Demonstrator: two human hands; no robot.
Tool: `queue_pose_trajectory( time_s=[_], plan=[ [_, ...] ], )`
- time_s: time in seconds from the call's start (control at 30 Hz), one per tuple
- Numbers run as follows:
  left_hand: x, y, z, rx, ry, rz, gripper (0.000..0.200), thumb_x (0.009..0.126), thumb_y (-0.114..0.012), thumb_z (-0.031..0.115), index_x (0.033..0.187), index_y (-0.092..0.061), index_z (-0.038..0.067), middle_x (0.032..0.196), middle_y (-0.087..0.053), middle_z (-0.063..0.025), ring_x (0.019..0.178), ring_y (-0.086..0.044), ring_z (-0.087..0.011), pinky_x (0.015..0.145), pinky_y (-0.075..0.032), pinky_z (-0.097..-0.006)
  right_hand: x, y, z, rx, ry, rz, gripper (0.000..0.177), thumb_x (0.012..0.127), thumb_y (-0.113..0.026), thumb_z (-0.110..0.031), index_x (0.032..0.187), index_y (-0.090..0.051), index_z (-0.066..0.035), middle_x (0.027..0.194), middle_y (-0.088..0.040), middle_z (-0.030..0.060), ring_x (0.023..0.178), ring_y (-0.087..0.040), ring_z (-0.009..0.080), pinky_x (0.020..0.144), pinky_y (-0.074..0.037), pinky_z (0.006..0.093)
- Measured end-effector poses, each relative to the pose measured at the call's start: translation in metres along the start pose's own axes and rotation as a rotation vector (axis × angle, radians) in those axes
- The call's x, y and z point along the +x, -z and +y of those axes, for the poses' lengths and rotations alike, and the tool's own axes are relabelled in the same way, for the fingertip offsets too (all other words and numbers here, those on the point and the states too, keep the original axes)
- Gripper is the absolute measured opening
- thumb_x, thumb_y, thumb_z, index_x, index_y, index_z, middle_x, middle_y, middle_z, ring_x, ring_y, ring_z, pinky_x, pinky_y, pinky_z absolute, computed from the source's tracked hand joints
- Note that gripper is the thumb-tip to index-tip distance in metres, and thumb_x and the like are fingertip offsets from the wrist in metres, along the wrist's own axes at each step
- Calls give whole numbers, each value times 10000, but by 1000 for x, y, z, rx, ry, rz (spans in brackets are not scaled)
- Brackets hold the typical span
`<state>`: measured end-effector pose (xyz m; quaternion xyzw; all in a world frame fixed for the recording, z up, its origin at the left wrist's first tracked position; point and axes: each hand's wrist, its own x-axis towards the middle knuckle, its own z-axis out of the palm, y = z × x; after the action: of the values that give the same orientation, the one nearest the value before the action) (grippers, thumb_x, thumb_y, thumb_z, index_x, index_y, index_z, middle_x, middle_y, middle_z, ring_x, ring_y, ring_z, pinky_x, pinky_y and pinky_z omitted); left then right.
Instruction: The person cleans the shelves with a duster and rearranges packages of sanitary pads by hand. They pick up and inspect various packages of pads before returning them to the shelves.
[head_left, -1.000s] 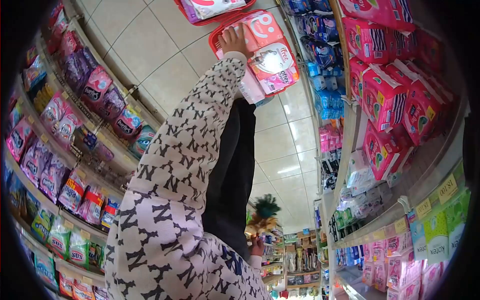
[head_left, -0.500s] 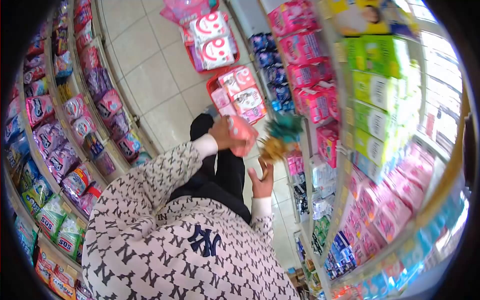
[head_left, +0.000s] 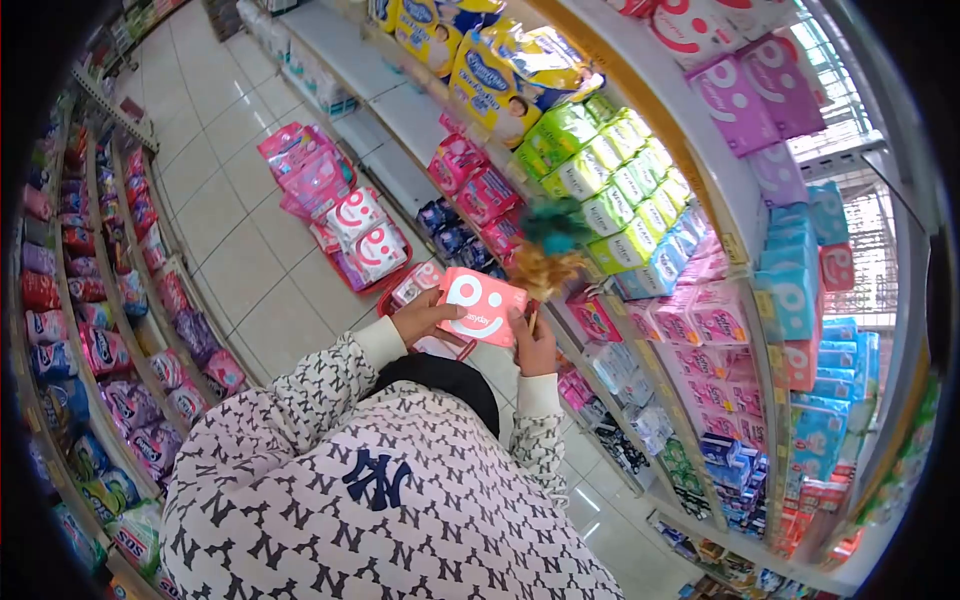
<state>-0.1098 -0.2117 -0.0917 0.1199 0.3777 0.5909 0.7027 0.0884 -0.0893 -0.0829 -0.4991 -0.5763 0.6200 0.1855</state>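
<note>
A coral soft pack (head_left: 478, 308) with a white smiling face is held up in front of my body, printed side towards me. My left hand (head_left: 425, 318) is closed on its left side, thumb across the front. At the pack's right edge, my right hand (head_left: 535, 342) is closed round the thin handle of a fluffy teal-and-gold duster (head_left: 550, 245). The right fingers also touch the pack. The duster's head, slightly blurred, rises past the pack towards the shelves.
Red baskets (head_left: 405, 262) of smiley packs stand on the tiled floor (head_left: 235, 255) beyond my hands. Shelves on the right carry green packs (head_left: 600, 205) and pink packs (head_left: 718, 312). Another shelf of bagged goods (head_left: 130, 405) runs along the left.
The pack has turned so its smiling face shows, and both hands have come together at it. The right fingers have closed in. My view has swung, showing more of the right shelves.
</note>
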Motion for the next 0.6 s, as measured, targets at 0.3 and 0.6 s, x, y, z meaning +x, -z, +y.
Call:
queue_pose_trajectory(
  time_s=[0.3,0.6],
  plan=[
    [29,31,-5,273,-205,67,633,842,-704,195,1381,-390,83,1238,-586,-59,1113,-604,-191,857,-559,-364,-32,5,58,-482,606,150,297,996,-515,-213,1151,-638,9,667,-589,45,615,-552,107,617,-461,270],
    [31,45,-20,295,-569,39,666,833,-709,69,1403,-365,48,1342,-512,-76,1228,-513,-182,1048,-406,-340,-42,-6,38,-425,517,142,297,983,-552,-229,1143,-645,5,673,-614,68,607,-561,107,603,-453,268]
  ],
)
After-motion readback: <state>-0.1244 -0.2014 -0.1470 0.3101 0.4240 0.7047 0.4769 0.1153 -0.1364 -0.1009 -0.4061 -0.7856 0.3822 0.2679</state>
